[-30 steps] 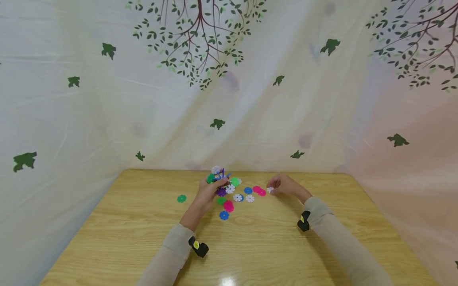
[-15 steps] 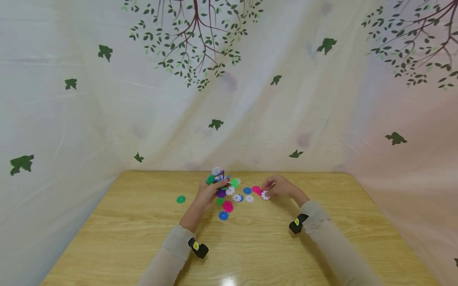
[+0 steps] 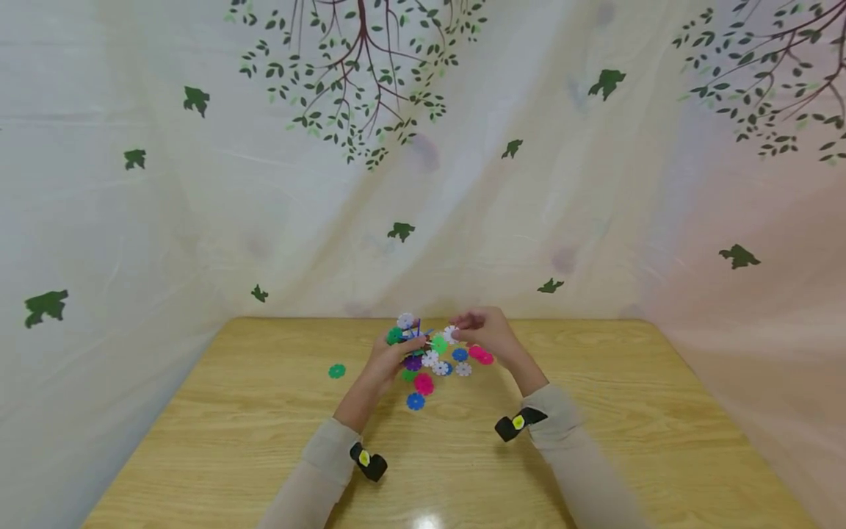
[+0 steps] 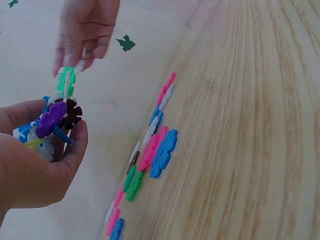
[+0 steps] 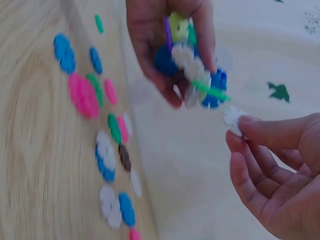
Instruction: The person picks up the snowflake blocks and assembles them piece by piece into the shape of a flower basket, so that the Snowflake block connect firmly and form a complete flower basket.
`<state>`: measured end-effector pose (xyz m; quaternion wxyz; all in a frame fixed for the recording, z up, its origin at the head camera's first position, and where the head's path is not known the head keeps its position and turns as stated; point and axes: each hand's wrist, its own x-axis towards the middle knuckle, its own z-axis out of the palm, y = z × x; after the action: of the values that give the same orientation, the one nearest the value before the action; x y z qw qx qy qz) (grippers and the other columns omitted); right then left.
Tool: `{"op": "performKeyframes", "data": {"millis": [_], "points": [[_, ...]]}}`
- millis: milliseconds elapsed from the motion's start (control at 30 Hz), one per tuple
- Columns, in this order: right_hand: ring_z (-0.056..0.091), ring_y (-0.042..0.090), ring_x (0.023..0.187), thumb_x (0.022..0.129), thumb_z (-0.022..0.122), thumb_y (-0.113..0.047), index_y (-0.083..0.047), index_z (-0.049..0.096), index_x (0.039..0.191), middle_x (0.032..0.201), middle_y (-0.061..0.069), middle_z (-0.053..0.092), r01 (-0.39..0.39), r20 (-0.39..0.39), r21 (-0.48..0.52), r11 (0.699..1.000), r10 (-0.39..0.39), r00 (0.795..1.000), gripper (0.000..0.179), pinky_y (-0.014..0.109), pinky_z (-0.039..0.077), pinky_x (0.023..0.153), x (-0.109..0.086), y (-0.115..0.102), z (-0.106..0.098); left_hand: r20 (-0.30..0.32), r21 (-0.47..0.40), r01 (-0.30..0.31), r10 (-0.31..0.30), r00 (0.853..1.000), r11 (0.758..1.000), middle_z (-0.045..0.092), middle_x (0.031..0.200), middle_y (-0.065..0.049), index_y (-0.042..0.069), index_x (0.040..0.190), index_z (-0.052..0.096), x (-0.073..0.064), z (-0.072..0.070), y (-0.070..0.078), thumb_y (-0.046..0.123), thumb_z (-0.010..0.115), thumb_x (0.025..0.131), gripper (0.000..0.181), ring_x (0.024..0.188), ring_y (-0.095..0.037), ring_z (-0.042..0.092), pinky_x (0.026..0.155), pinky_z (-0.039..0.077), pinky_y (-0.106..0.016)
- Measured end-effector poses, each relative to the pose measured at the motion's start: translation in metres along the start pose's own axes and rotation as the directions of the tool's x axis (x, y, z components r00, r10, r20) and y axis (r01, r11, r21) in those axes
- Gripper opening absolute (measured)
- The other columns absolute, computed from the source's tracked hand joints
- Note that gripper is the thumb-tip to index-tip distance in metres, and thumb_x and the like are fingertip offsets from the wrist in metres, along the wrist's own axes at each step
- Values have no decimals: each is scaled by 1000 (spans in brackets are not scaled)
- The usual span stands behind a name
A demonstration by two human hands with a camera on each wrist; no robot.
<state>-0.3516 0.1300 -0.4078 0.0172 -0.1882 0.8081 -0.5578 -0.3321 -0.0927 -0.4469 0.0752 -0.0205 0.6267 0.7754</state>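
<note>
My left hand [image 3: 385, 361] grips a cluster of interlocked snowflake discs [image 4: 51, 119] above the table. The cluster mixes purple, blue, white, brown and yellow-green pieces. A bright green disc [image 4: 66, 81] sticks out of it toward the right hand. Between thumb and fingertips, my right hand [image 3: 492, 334] pinches a white snowflake disc [image 5: 232, 120]. In the right wrist view this disc is close to the green disc's edge; whether they touch I cannot tell. Fingers partly hide the cluster's underside.
Loose snowflake discs lie flat on the wooden table [image 3: 264, 441] below the hands: pink [image 3: 424, 383], blue [image 3: 415, 401], white and green among them. One green disc [image 3: 337, 371] lies apart at the left. A printed cloth [image 3: 317, 220] hangs behind the table.
My right hand has moved left and up from beside the pink discs, carrying the white disc to the cluster. The left hand keeps its hold almost in place.
</note>
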Motion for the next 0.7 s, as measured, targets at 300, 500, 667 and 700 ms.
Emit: {"op": "performKeyframes", "data": {"millis": [300, 500, 667, 700], "points": [[68, 13, 73, 91, 74, -1, 11, 73, 106, 96, 30, 72, 120, -158, 86, 989, -106, 982, 20, 22, 56, 62, 1, -14, 26, 4, -8, -18, 18, 1000, 1000, 74, 111, -3, 3, 134, 63, 1, 1, -1, 11, 73, 92, 44, 101, -13, 66, 98, 54, -41], [65, 16, 72, 90, 74, 0, 8, 75, 106, 94, 28, 72, 127, -235, 47, 991, -112, 965, 17, 21, 55, 61, 1, -12, 33, -6, -7, -15, 15, 1000, 1000, 73, 111, -2, 3, 132, 64, 2, 1, -1, 10, 74, 92, 42, 102, -13, 66, 99, 53, -40], [65, 12, 71, 89, 75, 1, 4, 77, 105, 92, 23, 74, 127, -249, -1, 992, -124, 961, 16, 19, 54, 62, 3, -10, 35, -8, 0, -18, 18, 1000, 1000, 71, 114, -3, 1, 134, 61, 4, 0, -1, 10, 74, 92, 45, 101, -13, 66, 97, 54, -35], [65, 10, 71, 89, 75, 1, 4, 77, 105, 91, 22, 74, 128, -250, -11, 992, -127, 960, 16, 19, 54, 62, 3, -9, 36, -6, 2, -20, 20, 1000, 1000, 71, 114, -4, 1, 135, 60, 5, 0, -1, 10, 74, 92, 46, 101, -13, 65, 96, 54, -34]]}}
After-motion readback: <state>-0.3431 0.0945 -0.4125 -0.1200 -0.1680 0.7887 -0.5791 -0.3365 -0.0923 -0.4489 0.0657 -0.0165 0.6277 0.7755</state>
